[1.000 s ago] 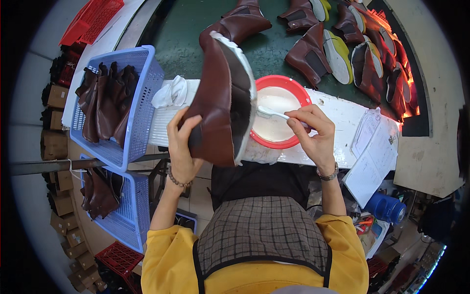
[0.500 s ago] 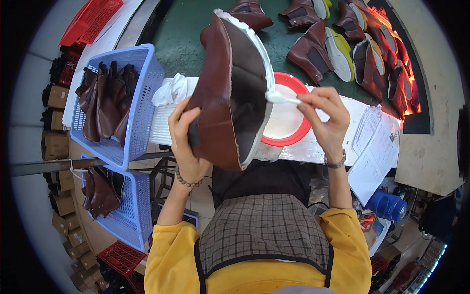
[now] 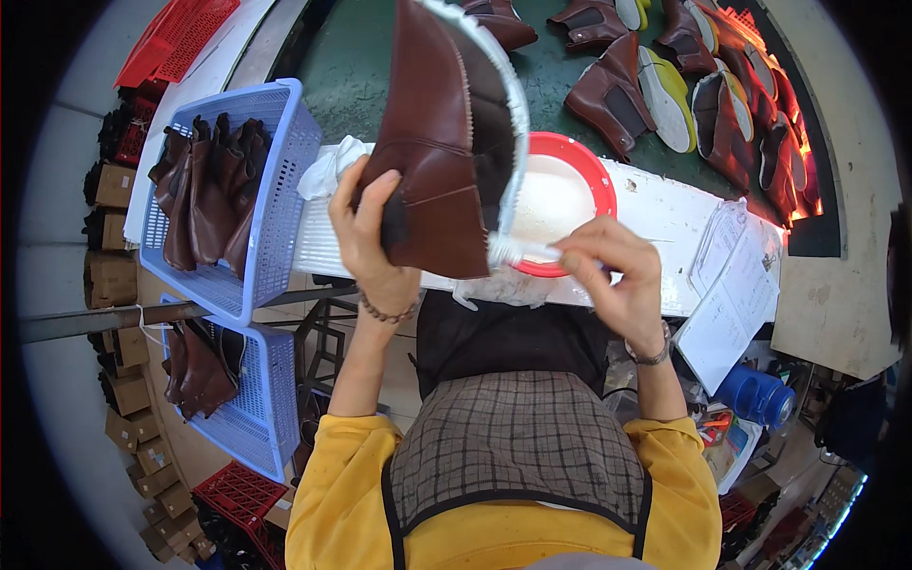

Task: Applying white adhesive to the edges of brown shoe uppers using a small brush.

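Currently, the right hand (image 3: 619, 274) pinches the white brush (image 3: 534, 252), its head at 9 o'clock, meeting the lower white edge (image 3: 521, 123) of the brown boot (image 3: 432, 161). The boot lies at 10 o'clock, long axis 12-to-6, clasped by the nearer left hand (image 3: 372, 237) from 7 o'clock.

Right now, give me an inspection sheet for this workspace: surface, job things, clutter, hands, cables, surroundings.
Surface: white bench, marked with spots; green table beyond.
Job's things: brown boot with whitish edge; brush; red bowl with white contents.
Clutter: white cloth left of the boot; papers at right.
Hands: left hand grips the boot; right hand holds the brush at its edge, bristles blurred.
Cables: thin white cord near a metal bar.
Surroundings: blue basket of brown pieces; cardboard boxes.
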Tool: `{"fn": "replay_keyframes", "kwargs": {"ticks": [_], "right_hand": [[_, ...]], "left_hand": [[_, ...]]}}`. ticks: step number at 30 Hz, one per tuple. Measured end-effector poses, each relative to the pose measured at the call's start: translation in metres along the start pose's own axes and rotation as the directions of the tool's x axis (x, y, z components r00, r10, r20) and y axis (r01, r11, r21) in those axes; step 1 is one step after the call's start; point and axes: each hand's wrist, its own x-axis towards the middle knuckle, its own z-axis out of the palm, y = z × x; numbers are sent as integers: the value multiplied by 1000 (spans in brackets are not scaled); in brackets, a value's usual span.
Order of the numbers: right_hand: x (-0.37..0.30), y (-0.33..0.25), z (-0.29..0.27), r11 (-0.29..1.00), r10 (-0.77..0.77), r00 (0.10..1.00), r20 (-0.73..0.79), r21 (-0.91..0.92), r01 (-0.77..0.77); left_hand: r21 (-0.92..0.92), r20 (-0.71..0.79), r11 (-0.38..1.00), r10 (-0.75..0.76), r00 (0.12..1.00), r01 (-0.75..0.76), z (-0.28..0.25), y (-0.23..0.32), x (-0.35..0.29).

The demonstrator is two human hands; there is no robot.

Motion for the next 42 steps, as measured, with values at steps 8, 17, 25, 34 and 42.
{"fn": "replay_keyframes", "kwargs": {"ticks": [8, 17, 25, 34, 42], "right_hand": [[5, 77, -39, 618, 53, 998, -24, -784, -52], [41, 31, -30, 927, -268, 963, -44, -284, 245], [19, 31, -37, 941, -147, 989, -34, -312, 129], [60, 14, -31, 898, -337, 936, 99, -265, 351], [91, 2, -22, 827, -401, 869, 289, -293, 480]], "left_hand": [[-369, 671, 372, -527, 521, 851, -97, -60, -39], [-493, 848, -404, -420, 323, 771, -98, -44, -43], [-386, 834, -324, -523, 176, 864, -88, -38, -42], [-206, 930, -176, -341, 137, 963, -76, -36, -44], [177, 983, -149, 64, -169, 973, -47, -9, -13]]}}
